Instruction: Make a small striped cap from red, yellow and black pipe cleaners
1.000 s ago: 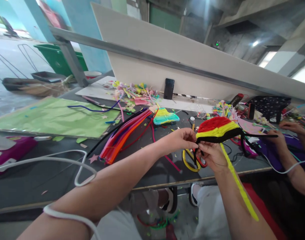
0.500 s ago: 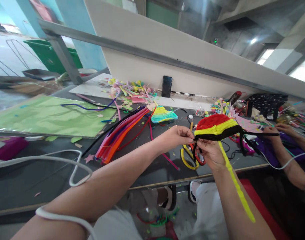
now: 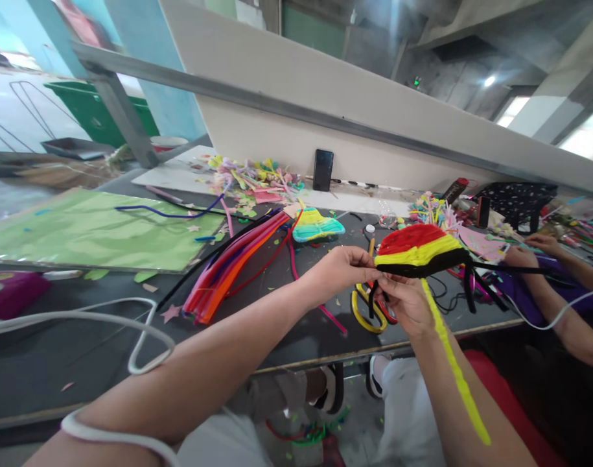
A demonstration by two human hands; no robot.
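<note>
A flat striped piece made of pipe cleaners [image 3: 417,250], red above, yellow in the middle and black below, is held up over the table's front part. My left hand [image 3: 347,267] pinches its left corner, thumb and fingers together. Just beneath that corner, my right hand [image 3: 406,299] is closed on the black edge. Loose black ends hang at both sides of the piece. A yellow pipe cleaner [image 3: 454,360] trails down along my right forearm. Behind my hands lie scissors [image 3: 367,311] with yellow and red handles, partly hidden.
A bundle of red, orange and purple pipe cleaners [image 3: 235,266] lies left of my hands, near a yellow and turquoise piece [image 3: 318,226]. A phone [image 3: 323,170] leans on the back board. A white cable [image 3: 145,311] crosses my left arm. Another person's hands [image 3: 524,259] work at the right.
Both hands stay at the piece's left corner, with the fingers slightly shifted. The loose black ends hang a little differently. The whole view has moved slightly.
</note>
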